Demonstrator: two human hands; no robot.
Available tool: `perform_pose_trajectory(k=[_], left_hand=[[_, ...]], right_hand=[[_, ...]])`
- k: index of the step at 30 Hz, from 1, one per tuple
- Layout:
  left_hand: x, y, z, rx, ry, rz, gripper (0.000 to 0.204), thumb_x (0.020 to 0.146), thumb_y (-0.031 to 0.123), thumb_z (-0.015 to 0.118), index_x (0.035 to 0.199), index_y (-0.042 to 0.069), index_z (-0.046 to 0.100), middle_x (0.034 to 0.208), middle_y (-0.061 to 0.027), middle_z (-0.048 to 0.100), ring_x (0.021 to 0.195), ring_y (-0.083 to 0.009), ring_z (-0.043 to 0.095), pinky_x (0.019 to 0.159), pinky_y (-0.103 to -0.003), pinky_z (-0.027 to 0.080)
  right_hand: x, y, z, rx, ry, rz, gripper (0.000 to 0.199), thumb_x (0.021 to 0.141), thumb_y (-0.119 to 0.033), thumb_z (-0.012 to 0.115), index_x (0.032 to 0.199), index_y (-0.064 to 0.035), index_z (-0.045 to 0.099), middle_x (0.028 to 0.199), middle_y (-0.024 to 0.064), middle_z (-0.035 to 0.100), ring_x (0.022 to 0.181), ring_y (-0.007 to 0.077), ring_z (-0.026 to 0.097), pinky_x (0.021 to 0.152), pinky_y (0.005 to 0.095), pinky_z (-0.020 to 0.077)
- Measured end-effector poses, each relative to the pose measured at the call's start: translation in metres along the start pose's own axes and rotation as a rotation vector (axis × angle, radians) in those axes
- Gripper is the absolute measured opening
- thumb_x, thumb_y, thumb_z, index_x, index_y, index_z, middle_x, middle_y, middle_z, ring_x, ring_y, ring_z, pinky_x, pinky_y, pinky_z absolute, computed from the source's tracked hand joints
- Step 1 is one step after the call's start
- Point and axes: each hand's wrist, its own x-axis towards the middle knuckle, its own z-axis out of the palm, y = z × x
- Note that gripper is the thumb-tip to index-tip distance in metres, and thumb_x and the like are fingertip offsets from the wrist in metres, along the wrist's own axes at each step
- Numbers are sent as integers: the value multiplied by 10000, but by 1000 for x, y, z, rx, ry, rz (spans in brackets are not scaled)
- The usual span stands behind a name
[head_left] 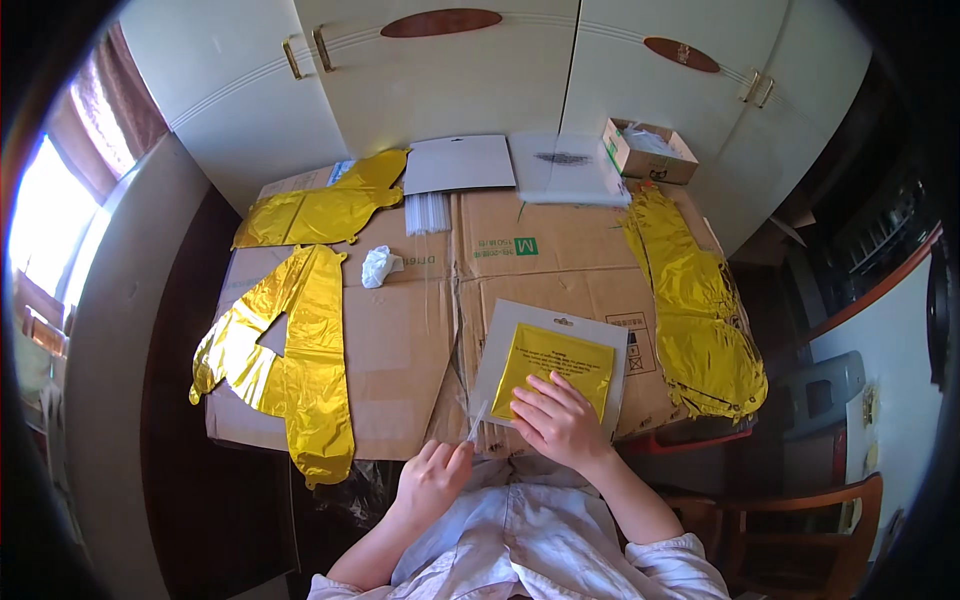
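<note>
A folded gold foil balloon (pixel 562 362) with printed text lies on a pale grey card (pixel 498 340) with a hang hole, near the table's front edge. My right hand (pixel 565 425) rests flat on the foil's lower part, fingers stretched out. To its left, my left hand (pixel 435 480) is closed around a thin clear straw (pixel 479 418), whose tip points up beside the card's lower left corner. A flat gold balloon shaped like a 4 (pixel 315 350) hangs partly over the front edge on the left. Another flat gold balloon (pixel 320 212) lies behind it.
More gold foil (pixel 695 310) is spread along the right side. At the back are a bundle of clear straws (pixel 427 214), a grey card (pixel 460 163), a clear plastic packet (pixel 565 170) and a small open box (pixel 648 155). Crumpled white tissue (pixel 378 267) sits left of centre on the cardboard (pixel 400 340).
</note>
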Motion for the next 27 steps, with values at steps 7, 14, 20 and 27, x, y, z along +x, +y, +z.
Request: perform_pose_trajectory(k=[7,14,20,27], left_hand=[[33,1,13,38,-72,-3,131,781,100,627,891,78,560,731,-57,534,698,-217,578,561,-337,504],[34,1,24,-25,25,-36,149,763,81,623,902,75,569,778,-56,546,743,-236,579,608,-348,513],[35,2,20,40,3,-67,156,742,83,644,886,75,587,811,-56,558,781,-227,584,634,-342,511],[43,0,22,38,155,41,164,782,107,660,938,70,624,970,-27,649,983,-202,627,813,-354,481]], right_hand=[[0,-1,-3,32,-8,25,257,806,-255,730,1004,-94,707,1134,47,682,1139,240,607,1042,448,424],[-1,-1,-4,18,-5,4,262,799,-235,728,1018,-94,700,1138,54,680,1145,244,605,1045,452,424],[-4,1,-2,20,3,7,255,801,-220,719,1021,-93,701,1144,56,677,1146,246,604,1047,458,421],[-2,3,-6,58,-21,-21,227,796,-200,712,1001,-105,712,1143,42,677,1144,231,607,1059,445,415]])
